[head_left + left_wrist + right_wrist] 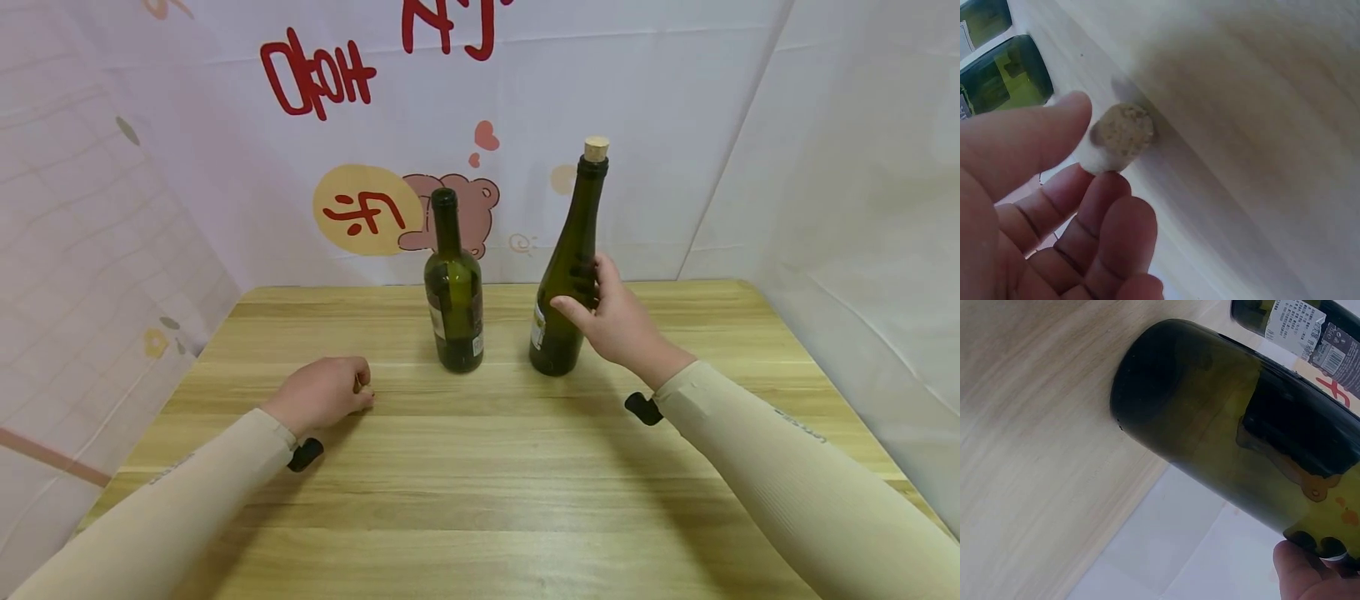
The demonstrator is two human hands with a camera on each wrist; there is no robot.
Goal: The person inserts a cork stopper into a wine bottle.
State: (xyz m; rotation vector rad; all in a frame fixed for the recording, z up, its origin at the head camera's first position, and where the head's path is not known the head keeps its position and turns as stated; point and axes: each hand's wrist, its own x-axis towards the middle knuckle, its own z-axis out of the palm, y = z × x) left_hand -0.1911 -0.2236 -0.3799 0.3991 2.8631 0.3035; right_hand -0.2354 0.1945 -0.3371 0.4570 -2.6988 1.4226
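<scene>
In the head view, my left hand (326,390) is low over the left part of the table, pinching a small cork (1124,132). The left wrist view shows this cork between thumb and fingertips, its speckled round end facing outward. My right hand (618,321) grips the side of a tall dark green bottle (567,275), thumb in front and fingers behind. A pale cork (596,150) sticks up from that bottle's mouth. Left of it stands a second green bottle (454,312) with a label and no cork in its mouth. Fingertips of the right hand show at the glass in the right wrist view.
Both bottles stand toward the back of the wooden table (480,483). Behind it hangs a white cloth backdrop (637,92) with red lettering and a cartoon bear. Cloth walls close in on the left and right sides.
</scene>
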